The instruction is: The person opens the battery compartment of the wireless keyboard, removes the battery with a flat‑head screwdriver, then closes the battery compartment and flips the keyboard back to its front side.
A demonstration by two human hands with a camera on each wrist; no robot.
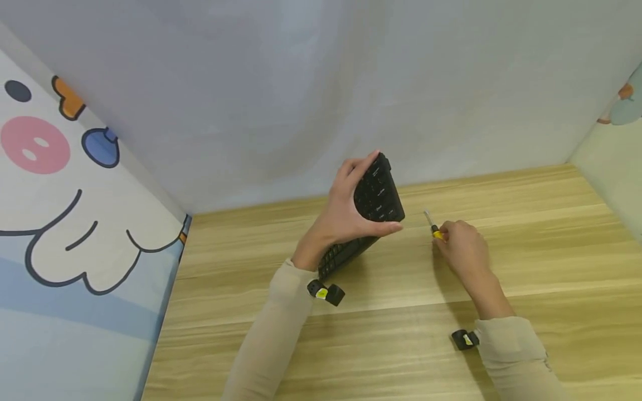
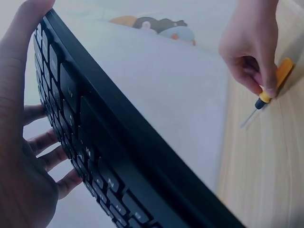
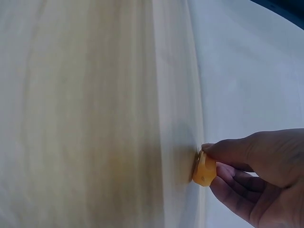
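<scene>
My left hand point(image 1: 345, 214) grips a black keyboard point(image 1: 378, 192) by its end, thumb along one long edge and fingers on the opposite side. The keyboard is tilted up steeply above the table, its keys point(image 2: 71, 90) facing the left palm. To the right, my right hand point(image 1: 466, 248) pinches a small screwdriver point(image 1: 435, 229) low over the tabletop. Its thin metal shaft point(image 2: 249, 118) points away from the hand, and the yellow-orange handle point(image 3: 205, 171) shows between thumb and fingers in the right wrist view.
A wood-grain table point(image 1: 391, 323) lies under both hands. Behind its far edge hangs a pale grey sheet point(image 1: 281, 111). On the left stands a panel with cartoon drawings point(image 1: 75, 211), and another pale panel point(image 1: 617, 150) borders the right. Each sleeve cuff bears a small black camera point(image 1: 463, 339).
</scene>
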